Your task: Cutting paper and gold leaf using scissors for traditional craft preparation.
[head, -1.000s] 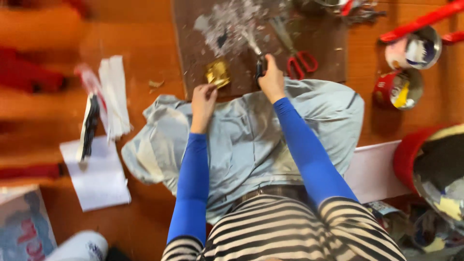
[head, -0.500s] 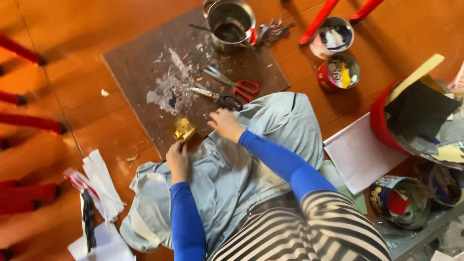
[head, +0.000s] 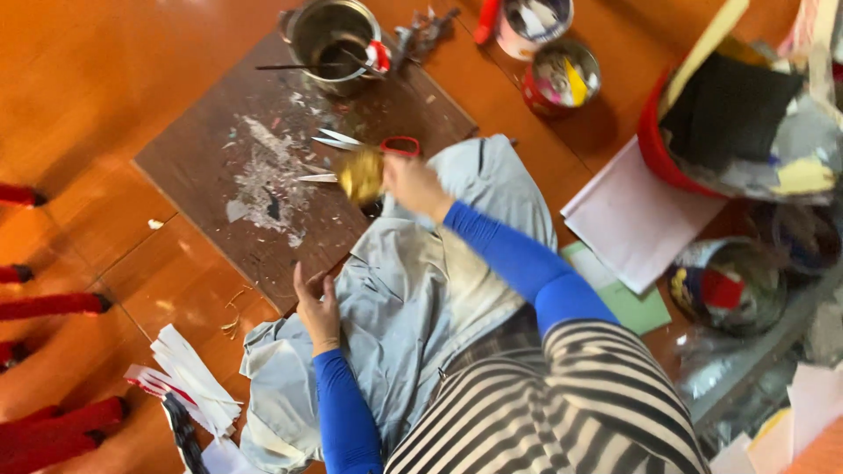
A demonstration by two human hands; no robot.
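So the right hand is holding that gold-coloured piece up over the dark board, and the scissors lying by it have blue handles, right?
Not quite: the scissors have red handles, as the head view shows. The rest holds: the right hand holds the gold-coloured piece over the dark board.

An orange wooden floor (head: 105,96) carries a dark stained board (head: 219,158), a pale blue cloth (head: 413,290), white paper sheets (head: 628,219), paint tins (head: 562,75) and a red basket (head: 659,149).
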